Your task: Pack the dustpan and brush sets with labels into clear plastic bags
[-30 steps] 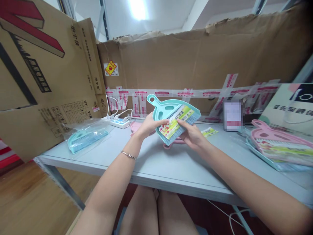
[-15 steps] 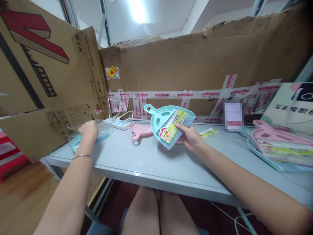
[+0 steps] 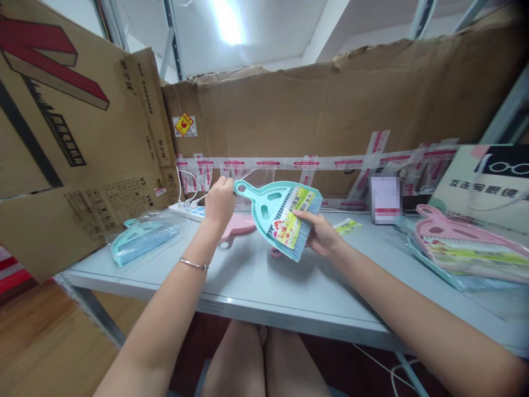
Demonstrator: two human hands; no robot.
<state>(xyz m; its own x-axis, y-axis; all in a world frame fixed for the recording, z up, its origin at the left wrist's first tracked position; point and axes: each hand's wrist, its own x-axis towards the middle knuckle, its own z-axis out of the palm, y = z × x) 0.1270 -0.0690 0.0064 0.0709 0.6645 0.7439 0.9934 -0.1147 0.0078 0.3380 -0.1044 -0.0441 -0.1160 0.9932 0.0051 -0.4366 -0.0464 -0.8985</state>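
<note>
My right hand (image 3: pixel 324 234) is closed on the right side of a turquoise dustpan (image 3: pixel 260 207), with the thumb over a printed label card (image 3: pixel 293 218). A blue-bristled brush (image 3: pixel 303 237) lies against the pan under that card. The set is held above the table, tilted. My left hand (image 3: pixel 221 198) is closed beside the pan's looped handle. Faint clear plastic film (image 3: pixel 258 176) shows next to its fingers, behind the pan; its full outline is hard to see. A pink dustpan (image 3: pixel 239 225) lies on the table behind, partly hidden.
A turquoise dustpan set in clear plastic (image 3: pixel 144 240) lies at the table's left. Bagged pink and turquoise sets (image 3: pixel 467 242) are stacked at right. A label card (image 3: pixel 347 226), a phone-like device (image 3: pixel 386 198) and a power strip (image 3: pixel 185 210) sit along the back, before cardboard (image 3: pixel 268 116).
My left hand has moved right, from above the bagged set at left to the held dustpan's handle. My right hand keeps the dustpan in nearly the same place.
</note>
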